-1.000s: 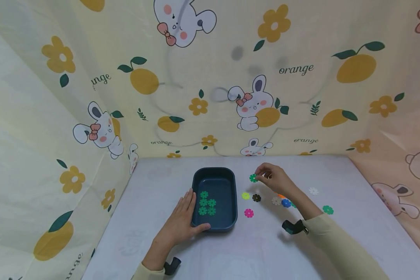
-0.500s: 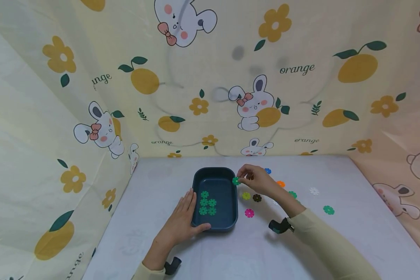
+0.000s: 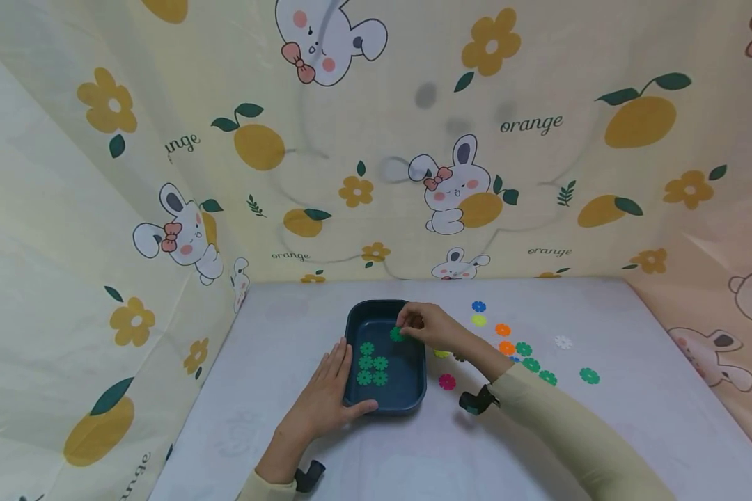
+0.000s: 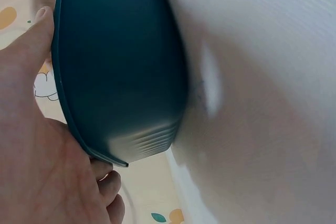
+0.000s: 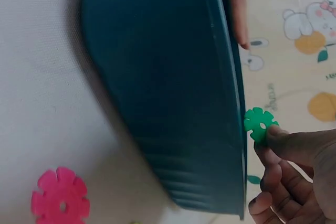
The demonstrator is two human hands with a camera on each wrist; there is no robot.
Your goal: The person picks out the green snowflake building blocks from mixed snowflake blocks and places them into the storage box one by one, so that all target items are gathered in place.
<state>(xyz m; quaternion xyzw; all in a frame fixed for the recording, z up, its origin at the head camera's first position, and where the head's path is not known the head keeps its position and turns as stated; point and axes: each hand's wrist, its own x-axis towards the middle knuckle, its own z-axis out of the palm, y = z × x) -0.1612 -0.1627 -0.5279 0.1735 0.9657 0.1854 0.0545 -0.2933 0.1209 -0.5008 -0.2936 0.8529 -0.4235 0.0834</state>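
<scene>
My right hand (image 3: 435, 327) pinches a green notched plastic snowflake disc (image 3: 397, 334) between thumb and fingertip, over the back right part of a dark blue tray (image 3: 423, 393). In the right wrist view, that green disc (image 5: 258, 123) stands just above the tray's rim. Several green discs (image 3: 365, 362) lie flat on the tray's floor, toward its left side. My left hand (image 3: 323, 390) rests against the tray's left side with straight fingers, its thumb lying on the front rim. The left wrist view shows the thumb (image 4: 38, 35) touching the rim.
Right of the tray lie loose discs: a pink disc (image 3: 447, 381), orange discs (image 3: 503, 330), green discs (image 3: 530, 364), a blue disc (image 3: 479, 306), a yellow disc (image 3: 479, 320) and a white disc (image 3: 563, 342). My right forearm partly covers others. A printed curtain (image 3: 376, 209) rises behind the table.
My right hand has carried the green disc leftward from the tabletop right of the tray, across the rim to above the tray's inside. The left hand has stayed put.
</scene>
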